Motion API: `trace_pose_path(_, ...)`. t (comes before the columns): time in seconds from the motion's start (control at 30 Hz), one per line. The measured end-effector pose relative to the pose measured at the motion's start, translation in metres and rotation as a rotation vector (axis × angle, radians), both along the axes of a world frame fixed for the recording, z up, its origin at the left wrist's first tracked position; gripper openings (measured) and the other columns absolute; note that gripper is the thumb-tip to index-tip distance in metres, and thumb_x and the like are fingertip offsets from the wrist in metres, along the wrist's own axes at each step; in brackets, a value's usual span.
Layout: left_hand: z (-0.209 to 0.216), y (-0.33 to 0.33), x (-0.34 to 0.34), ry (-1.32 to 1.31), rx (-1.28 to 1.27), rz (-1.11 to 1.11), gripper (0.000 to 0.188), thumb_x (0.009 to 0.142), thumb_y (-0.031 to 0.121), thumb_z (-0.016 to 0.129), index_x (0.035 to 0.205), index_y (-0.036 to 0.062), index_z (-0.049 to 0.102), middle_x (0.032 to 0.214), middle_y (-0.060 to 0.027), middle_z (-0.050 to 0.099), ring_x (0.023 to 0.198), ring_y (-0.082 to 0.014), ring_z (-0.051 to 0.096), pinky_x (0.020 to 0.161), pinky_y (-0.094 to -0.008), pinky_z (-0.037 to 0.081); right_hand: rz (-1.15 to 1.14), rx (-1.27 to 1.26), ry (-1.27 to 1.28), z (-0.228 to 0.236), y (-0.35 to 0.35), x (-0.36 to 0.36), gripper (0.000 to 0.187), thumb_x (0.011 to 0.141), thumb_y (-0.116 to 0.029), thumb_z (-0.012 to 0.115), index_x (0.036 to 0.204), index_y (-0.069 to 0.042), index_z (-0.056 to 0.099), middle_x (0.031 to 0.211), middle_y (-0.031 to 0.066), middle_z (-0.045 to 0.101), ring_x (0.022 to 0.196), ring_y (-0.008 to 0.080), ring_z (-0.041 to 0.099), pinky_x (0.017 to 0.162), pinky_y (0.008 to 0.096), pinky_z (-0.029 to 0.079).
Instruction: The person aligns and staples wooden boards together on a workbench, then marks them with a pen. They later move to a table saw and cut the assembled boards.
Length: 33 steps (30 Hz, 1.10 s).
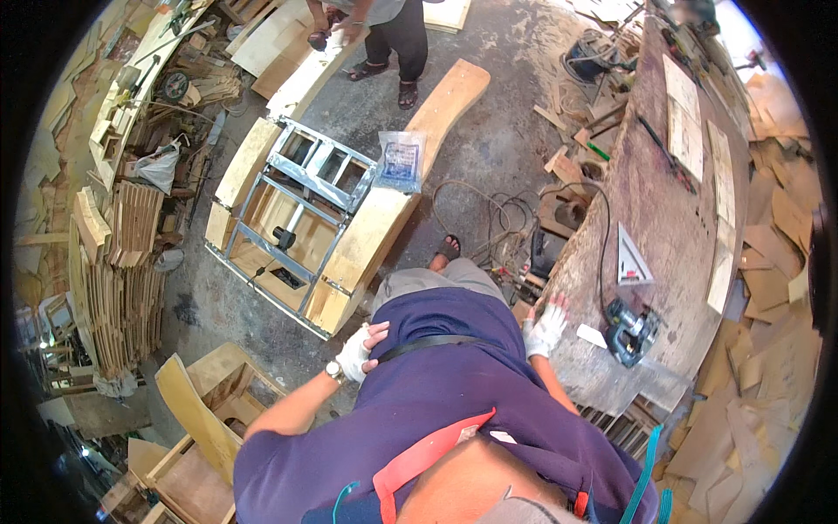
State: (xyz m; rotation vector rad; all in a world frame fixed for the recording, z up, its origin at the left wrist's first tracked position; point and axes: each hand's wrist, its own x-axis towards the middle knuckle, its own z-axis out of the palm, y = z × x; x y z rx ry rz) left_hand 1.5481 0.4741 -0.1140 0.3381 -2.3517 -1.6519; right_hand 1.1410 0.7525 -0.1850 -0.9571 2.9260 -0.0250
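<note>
My left hand [356, 353], in a white fingerless glove, rests against the side of my dark blue shirt [436, 316] at the waist. Its fingers lie stretched out and hold nothing. At the near end of the long wooden workbench [663, 236], my right hand [546, 328], gloved the same way, lies on the edge with its fingers apart. A corded blue-grey power tool [630, 334] sits on the bench to its right, beside a small white card [591, 335]. Beyond them lies a triangular set square [632, 258].
Ahead to the left stands a wooden frame [371, 240] fitted with a metal mechanism [319, 166]; a clear plastic packet [401, 162] lies on it. Another person [397, 44] stands beyond, holding a dark tool. Cables [493, 205] cross the floor. Stacked boards [122, 288] stand left.
</note>
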Motion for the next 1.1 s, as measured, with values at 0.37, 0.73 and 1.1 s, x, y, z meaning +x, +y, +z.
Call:
trace_pose_path(0.37,0.026,-0.123,-0.16,-0.152,-0.008,-0.356,0.076,0.095,0.061,0.053,0.146,0.0046,0.049,0.152,-0.0248,0.046,0.133,-0.0434,0.049,0.113,-0.0517,0.037,-0.003,-0.484,0.05,0.033,-0.07,-0.053,0.034,0.086,-0.01,0.07,0.119,-0.002,0.066,0.105,0.0184,0.067,0.101,0.04,0.064,0.089,0.0455,0.051)
trace_pose_path(0.73,0.014,-0.26,-0.359,-0.091,-0.045,-0.451,0.067,0.095,0.052,0.059,0.137,0.0002,0.055,0.142,-0.0279,0.053,0.125,-0.0446,0.055,0.108,-0.0516,0.043,-0.05,-0.761,-0.329,0.062,-0.281,-0.229,0.018,0.095,-0.009,0.061,0.107,0.001,0.069,0.078,0.0127,0.061,0.063,0.0205,0.059,0.062,0.0362,0.048)
trace_pose_path(1.1,0.011,-0.407,-0.515,0.047,-0.084,-0.453,0.071,0.093,0.056,0.055,0.141,0.005,0.054,0.14,-0.0246,0.057,0.123,-0.0428,0.057,0.105,-0.053,0.043,-0.214,-0.77,-0.231,0.083,-0.391,-0.398,0.022,0.085,-0.011,0.069,0.105,-0.003,0.07,0.101,0.0183,0.072,0.09,0.0348,0.072,0.081,0.0391,0.057)
